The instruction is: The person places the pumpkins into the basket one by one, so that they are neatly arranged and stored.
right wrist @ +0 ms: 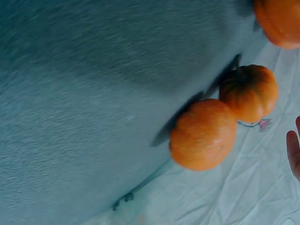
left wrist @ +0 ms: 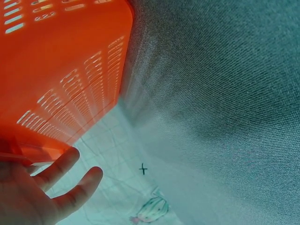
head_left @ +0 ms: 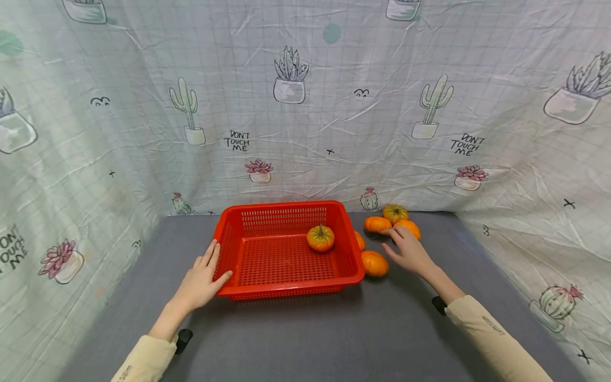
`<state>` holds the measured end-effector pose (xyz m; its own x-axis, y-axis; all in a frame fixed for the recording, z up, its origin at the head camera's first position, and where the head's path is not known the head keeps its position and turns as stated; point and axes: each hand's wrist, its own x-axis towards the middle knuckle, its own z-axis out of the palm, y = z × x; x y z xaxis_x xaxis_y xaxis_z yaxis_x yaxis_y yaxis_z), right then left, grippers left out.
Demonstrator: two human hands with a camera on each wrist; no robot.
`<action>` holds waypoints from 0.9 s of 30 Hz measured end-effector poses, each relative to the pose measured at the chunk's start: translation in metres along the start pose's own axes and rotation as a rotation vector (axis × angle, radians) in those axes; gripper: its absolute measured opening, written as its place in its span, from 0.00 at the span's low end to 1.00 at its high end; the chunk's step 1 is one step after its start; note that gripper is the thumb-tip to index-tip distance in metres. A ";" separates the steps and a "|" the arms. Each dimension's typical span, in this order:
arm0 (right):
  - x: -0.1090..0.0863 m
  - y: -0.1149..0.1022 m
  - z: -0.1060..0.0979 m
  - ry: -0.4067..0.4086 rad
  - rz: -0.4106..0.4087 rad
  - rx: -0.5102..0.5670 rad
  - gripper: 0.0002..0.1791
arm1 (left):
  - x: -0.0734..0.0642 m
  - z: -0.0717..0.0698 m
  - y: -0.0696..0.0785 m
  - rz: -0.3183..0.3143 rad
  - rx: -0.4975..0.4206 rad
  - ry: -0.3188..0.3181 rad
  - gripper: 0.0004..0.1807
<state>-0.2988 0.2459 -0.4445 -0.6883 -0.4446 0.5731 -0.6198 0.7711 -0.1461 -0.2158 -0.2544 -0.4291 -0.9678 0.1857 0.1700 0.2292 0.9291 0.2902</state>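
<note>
A red plastic basket with slotted sides stands on the grey table, and one small orange-green pumpkin sits inside it toward the right. My left hand rests at the basket's left front corner, its fingers spread and fairly straight along the rim. To the right of the basket, my right hand is over the loose pumpkins, fingers extended, with nothing held. Near its fingertips lie an orange pumpkin and another pumpkin. In the right wrist view, fingers show at the right edge, apart from the pumpkins.
A greenish pumpkin stands at the back by the curtain. Another orange pumpkin lies against the basket's right side, with one more partly hidden behind the rim. A printed cloth curtain encloses the table at the back and sides.
</note>
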 end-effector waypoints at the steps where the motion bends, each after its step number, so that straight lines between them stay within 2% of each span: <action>1: -0.002 0.001 0.000 -0.001 0.007 -0.006 0.17 | 0.000 0.000 0.000 0.001 -0.002 0.000 0.43; 6: -0.010 0.006 -0.001 -0.001 0.010 -0.022 0.16 | 0.001 0.001 0.000 -0.003 -0.014 0.005 0.42; 14: -0.022 0.006 -0.001 -0.075 0.013 -0.054 0.16 | 0.002 0.001 0.000 -0.008 -0.016 0.012 0.42; 21: -0.029 0.002 0.004 -0.101 -0.088 -0.051 0.18 | 0.002 0.001 0.000 -0.005 -0.019 0.014 0.42; 27: -0.030 -0.003 0.005 -0.126 -0.144 -0.026 0.19 | 0.003 0.001 -0.001 -0.001 -0.022 0.016 0.42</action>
<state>-0.2788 0.2546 -0.4654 -0.6360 -0.6035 0.4809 -0.7064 0.7061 -0.0482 -0.2186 -0.2544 -0.4303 -0.9664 0.1791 0.1843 0.2302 0.9222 0.3108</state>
